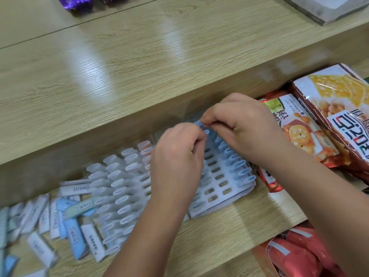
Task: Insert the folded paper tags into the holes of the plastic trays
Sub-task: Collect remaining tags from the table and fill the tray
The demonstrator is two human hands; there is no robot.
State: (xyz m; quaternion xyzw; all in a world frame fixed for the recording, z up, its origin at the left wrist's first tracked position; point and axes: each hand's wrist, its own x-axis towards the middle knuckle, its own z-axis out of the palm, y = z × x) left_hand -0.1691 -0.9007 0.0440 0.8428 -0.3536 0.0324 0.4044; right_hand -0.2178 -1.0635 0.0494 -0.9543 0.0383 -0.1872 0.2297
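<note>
Here right hand pinches tag at far end of tray

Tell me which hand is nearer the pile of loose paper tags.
Left. The left hand is over the trays, just right of the loose tags; the right hand is farther right, beside the snack packets.

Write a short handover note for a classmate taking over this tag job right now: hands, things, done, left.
Right hand pinches a blue tag over the far end of the right tray.
Left hand curls beside it; its grip is hidden.
Done: left tray looks full; the right tray's right column holds inserted tags.
Left: its empty holes.
Loose tags lie at the left.
</note>
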